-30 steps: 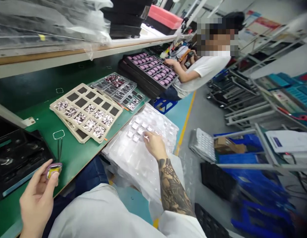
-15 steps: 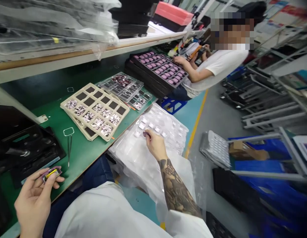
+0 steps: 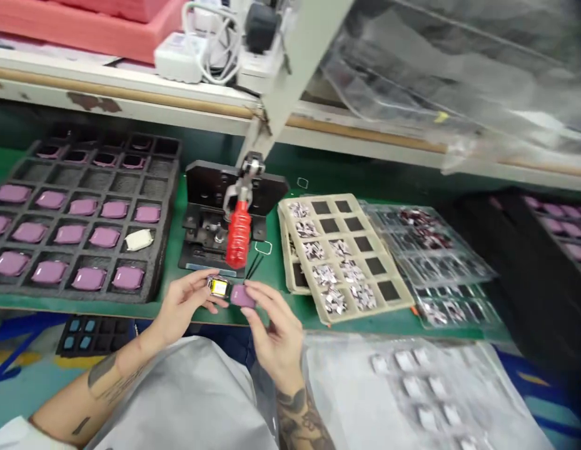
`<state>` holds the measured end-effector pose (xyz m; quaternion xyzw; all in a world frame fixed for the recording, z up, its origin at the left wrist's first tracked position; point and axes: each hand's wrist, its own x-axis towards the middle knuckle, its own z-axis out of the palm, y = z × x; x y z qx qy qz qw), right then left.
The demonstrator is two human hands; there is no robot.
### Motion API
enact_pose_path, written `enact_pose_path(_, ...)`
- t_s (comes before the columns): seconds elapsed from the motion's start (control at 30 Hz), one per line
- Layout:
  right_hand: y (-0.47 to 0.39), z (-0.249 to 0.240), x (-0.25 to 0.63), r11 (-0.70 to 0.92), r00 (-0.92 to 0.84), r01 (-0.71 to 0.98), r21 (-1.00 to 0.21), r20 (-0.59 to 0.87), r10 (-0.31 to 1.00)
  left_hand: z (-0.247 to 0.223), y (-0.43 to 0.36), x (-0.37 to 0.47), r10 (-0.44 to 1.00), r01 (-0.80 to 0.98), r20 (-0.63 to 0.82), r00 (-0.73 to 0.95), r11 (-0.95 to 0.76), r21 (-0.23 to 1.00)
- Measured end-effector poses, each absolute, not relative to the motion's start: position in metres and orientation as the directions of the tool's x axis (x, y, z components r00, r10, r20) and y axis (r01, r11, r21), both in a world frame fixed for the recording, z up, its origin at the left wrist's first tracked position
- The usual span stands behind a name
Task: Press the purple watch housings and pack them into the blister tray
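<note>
My left hand [image 3: 184, 306] pinches a small open device case [image 3: 218, 287] with a yellow face inside it, at the bench's front edge. Right beside it, my right hand [image 3: 277, 325] grips a purple rounded-square cover [image 3: 242, 296] between thumb and fingers. The two parts are close together; whether they touch I cannot tell. Just behind them lie dark tweezers [image 3: 254, 267] on the green bench. A black toggle-clamp fixture [image 3: 203, 228] with a red handle [image 3: 238, 240] stands behind my hands.
At left, a black foam tray [image 3: 162, 219] holds several purple devices and one white piece. Right of the fixture lie a beige compartment tray [image 3: 394, 275] of small pieces and clear trays [image 3: 452, 256]. A white plastic tray [image 3: 346, 387] sits at lower right. A shelf [image 3: 177, 106] overhangs the bench.
My view has swung left toward the bench. My right hand has come from the white plastic tray to beside my left hand, carrying the purple cover. The left still holds the case.
</note>
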<state>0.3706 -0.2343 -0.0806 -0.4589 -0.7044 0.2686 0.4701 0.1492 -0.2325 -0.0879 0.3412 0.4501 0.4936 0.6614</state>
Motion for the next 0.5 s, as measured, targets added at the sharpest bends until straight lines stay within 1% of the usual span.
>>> enact_pose_path(0.1,-0.216,-0.081,0.341,0.524,-0.233,0.357,-0.773,0.47,0.852,-0.086,-0.235,0.144,0.972,-0.39,-0.214,0.092,0.233,0.891)
enact_pose_path(0.2,-0.207,-0.083,0.327,0.527,-0.304,0.311,-0.791,0.443,0.844,-0.083,-0.233,0.144,0.982,-0.359,-0.189,-0.021,0.169,0.918)
enact_pose_path(0.27,-0.206,-0.086,0.322,0.457,-0.253,0.27,-0.847,0.396,0.883,-0.081,-0.23,0.143,0.984,-0.342,-0.163,-0.069,0.13,0.931)
enact_pose_path(0.37,-0.206,-0.089,0.318,0.289,-0.114,0.156,-0.944,0.274,0.955,-0.079,-0.227,0.142,0.991,-0.331,-0.121,-0.063,0.093,0.939)
enact_pose_path(0.43,-0.205,-0.09,0.315,0.213,-0.097,0.079,-0.974,0.206,0.974,-0.079,-0.226,0.14,0.993,-0.291,-0.108,-0.04,0.092,0.952)
enact_pose_path(0.5,-0.203,-0.091,0.313,0.184,-0.098,0.03,-0.982,0.18,0.979,-0.08,-0.224,0.139,0.995,-0.226,-0.1,-0.013,0.095,0.97)
